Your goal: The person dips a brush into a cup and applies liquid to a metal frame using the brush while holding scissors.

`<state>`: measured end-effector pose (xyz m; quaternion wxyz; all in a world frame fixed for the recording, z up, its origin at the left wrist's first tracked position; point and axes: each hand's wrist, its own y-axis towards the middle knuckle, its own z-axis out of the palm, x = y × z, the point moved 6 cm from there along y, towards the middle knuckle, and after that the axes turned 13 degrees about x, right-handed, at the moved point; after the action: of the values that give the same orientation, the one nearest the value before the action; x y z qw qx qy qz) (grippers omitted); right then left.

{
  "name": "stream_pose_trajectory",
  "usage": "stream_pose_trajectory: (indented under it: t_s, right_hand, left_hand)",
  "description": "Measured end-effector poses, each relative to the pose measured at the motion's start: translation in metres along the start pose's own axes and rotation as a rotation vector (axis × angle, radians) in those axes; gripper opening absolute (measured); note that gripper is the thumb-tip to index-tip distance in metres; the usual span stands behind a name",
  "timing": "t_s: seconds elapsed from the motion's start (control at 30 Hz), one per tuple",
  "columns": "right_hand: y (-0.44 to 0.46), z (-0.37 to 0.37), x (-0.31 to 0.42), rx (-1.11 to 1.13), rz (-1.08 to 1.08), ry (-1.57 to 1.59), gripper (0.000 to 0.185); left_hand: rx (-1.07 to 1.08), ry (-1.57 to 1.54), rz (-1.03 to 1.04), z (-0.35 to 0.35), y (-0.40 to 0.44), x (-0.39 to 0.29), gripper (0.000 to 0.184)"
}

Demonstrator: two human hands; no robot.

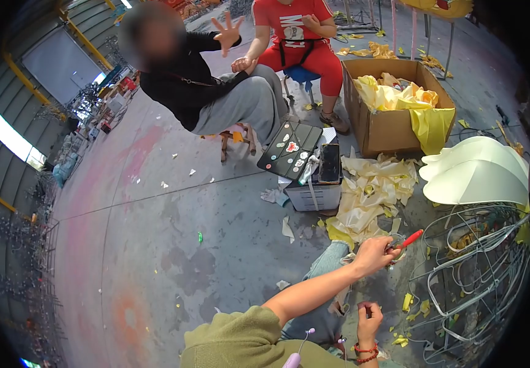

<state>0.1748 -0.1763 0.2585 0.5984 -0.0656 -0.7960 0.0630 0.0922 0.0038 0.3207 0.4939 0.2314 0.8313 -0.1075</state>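
Observation:
My left hand (375, 256) reaches out from the olive sleeve, its fingers closed round a tool with a red handle (412, 238). The tool's working end is mostly hidden by the fingers. Below it, my right hand (369, 316), with red bracelets at the wrist, has its fingers curled together; whatever they hold, if anything, is too small to tell. Crumpled pale yellow fabric (372, 190) lies on the floor just beyond my left hand. Bent metal wire frames (467, 276) are heaped to the right of both hands.
Two people sit opposite, one in black (182, 92), one in red (292, 30). A cardboard box (394, 132) holds yellow fabric. A tablet case with stickers (289, 147) and a phone (329, 164) rest on a smaller box (315, 197). A pale shell-shaped piece (476, 172) stands right.

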Motion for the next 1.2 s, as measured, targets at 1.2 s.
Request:
stream_pose_trajectory:
  t_s: [1.2]
  right_hand:
    - [-0.020, 0.008, -0.014, -0.030, -0.054, -0.094, 0.019]
  left_hand:
    - [0.024, 0.011, 0.022, 0.004, 0.000, 0.000, 0.032]
